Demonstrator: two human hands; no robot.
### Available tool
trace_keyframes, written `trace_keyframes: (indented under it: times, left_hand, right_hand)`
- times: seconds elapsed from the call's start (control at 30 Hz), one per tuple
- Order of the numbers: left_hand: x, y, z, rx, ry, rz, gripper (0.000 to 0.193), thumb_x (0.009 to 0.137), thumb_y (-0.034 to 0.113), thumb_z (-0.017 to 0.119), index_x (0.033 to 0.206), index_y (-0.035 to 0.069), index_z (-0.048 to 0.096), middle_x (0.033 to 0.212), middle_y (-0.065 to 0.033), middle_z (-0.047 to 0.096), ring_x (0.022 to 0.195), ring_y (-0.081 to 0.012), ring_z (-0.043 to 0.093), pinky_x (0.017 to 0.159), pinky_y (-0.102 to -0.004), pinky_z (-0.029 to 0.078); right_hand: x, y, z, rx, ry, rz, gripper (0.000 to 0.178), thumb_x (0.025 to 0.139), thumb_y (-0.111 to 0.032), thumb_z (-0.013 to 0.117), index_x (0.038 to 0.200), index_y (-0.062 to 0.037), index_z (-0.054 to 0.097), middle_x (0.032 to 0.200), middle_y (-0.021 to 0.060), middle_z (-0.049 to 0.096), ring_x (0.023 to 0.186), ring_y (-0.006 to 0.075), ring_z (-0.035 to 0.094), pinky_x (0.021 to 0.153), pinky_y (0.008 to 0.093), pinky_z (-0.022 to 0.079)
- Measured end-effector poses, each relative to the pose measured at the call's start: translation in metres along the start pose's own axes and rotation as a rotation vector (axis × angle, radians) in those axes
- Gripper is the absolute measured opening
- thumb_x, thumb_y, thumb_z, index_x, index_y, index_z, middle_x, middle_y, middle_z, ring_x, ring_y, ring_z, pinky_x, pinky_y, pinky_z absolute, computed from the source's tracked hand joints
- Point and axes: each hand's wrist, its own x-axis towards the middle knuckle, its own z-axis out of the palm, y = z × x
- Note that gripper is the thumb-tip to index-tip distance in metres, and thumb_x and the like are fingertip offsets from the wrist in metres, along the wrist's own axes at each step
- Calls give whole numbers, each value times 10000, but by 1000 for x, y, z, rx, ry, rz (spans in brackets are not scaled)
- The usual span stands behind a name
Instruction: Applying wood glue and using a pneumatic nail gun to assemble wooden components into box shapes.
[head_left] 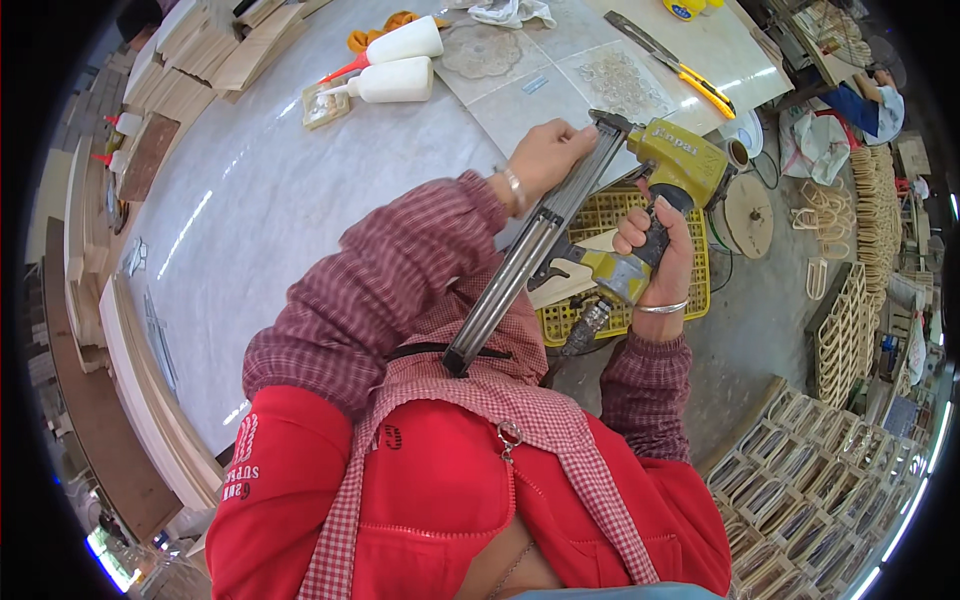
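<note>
In the head view, the right hand has its fingers wrapped tight around the black grip of a yellow nail gun, which is held in the air over a yellow crate beside the near edge of the pale surface. The left hand rests on the top end of the gun's long metal magazine, fingers curled and pressing on it. Two white glue bottles lie near the far edge, and a yellow knife lies toward the far right corner
</note>
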Motion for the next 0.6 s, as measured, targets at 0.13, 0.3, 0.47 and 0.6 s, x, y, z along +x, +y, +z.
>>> trace_keyframes:
  times: [0.13,0.3,0.47,0.6]
  left_hand:
    - [-65,-9,-38,-4,-133,187,346,900,282,496,1124,18,504,976,-53,545,831,-106,498,732,-231,416]
    - [-168,-27,-64,49,-60,407,316,857,165,522,1135,17,497,1019,-84,499,868,-165,479,794,-286,402]
    - [-159,-28,-41,134,291,627,80,818,123,579,854,54,559,779,-52,482,714,-206,446,698,-297,383]
    - [-135,-15,-31,378,446,847,77,826,142,572,814,72,542,770,-52,475,724,-219,441,719,-308,363]
  right_hand:
    - [9,-4,-14,56,-7,-20,318,862,-134,486,1170,-61,466,671,7,456,545,97,429,485,234,383]
    - [31,-12,-34,181,-180,68,295,868,-155,500,1136,-31,500,644,-26,409,539,73,370,480,205,321]
    - [37,-14,-55,367,-342,207,339,904,-211,448,1169,-4,489,623,-44,361,526,67,312,483,208,289]
    - [26,0,-18,302,-225,273,280,898,-237,452,1034,-6,534,650,-21,432,543,79,386,514,221,348]
